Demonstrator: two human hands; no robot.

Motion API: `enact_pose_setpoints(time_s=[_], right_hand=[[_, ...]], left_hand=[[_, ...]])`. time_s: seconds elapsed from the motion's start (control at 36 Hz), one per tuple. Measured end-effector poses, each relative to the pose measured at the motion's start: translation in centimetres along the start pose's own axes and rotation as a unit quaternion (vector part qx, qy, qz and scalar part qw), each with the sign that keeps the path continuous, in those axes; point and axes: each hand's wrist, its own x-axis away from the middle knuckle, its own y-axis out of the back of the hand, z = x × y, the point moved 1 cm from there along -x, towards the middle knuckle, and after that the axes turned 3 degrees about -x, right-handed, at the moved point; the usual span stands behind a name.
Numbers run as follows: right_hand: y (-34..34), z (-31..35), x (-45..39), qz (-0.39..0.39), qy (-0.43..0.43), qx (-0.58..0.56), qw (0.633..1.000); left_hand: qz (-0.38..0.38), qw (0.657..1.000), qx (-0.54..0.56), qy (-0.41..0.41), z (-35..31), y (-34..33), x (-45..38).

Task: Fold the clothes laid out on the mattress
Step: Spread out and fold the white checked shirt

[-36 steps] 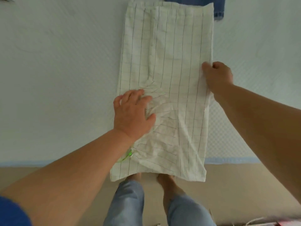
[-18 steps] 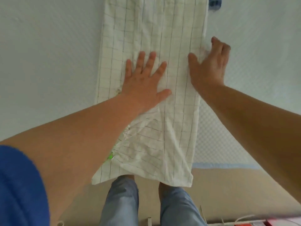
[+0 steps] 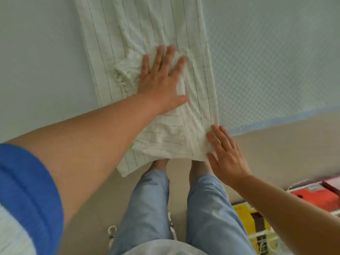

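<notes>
A white garment with thin dark lines (image 3: 147,30) lies as a long folded strip on the pale mattress (image 3: 272,57), its near end hanging over the mattress edge. My left hand (image 3: 161,78) lies flat on the middle of the strip with fingers spread and straight. A bunched, wrinkled patch of cloth sits just left of that hand. My right hand (image 3: 226,155) has straight fingers touching the garment's near right corner at the hanging end.
The mattress edge has a light blue trim (image 3: 276,120). Below it is a beige floor (image 3: 276,153) with my legs in light blue trousers (image 3: 207,208). Red and yellow objects (image 3: 316,196) lie on the floor at the lower right.
My right hand has moved from the garment's far right edge down to its near right corner. My left hand stays flat on the cloth. The view has tilted.
</notes>
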Motion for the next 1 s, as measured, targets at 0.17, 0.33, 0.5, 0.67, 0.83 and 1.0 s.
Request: enact_pose_setpoints(time_s=[0.17, 0.33, 0.5, 0.67, 0.83, 1.0], right_hand=[[-0.8, -0.6, 3.4, -0.055, -0.199, -0.142, 0.968], [-2.6, -2.1, 3.7, -0.014, -0.26, -0.158, 0.953], [-4.3, -2.6, 2.4, -0.086, -0.257, -0.158, 0.949], [-4.9, -3.3, 3.3, -0.15, -0.231, -0.109, 0.955], [-5.9, -4.3, 3.7, -0.147, -0.23, -0.137, 0.952], [-6.6, -4.7, 4.5, -0.101, -0.311, -0.251, 0.911]], left_hand=[[-0.06, 0.996, 0.005, -0.062, -3.3, 2.5, 1.3], [0.005, 0.976, 0.044, -0.214, -7.9, 2.3, 1.0], [0.031, 0.971, 0.016, -0.235, -10.0, 0.7, -1.1], [0.039, 0.976, 0.03, -0.212, -10.5, 0.0, -1.8], [0.007, 0.982, 0.022, -0.185, -10.9, -1.1, -1.5], [-0.076, 0.976, 0.046, -0.196, -11.5, -0.3, 1.6]])
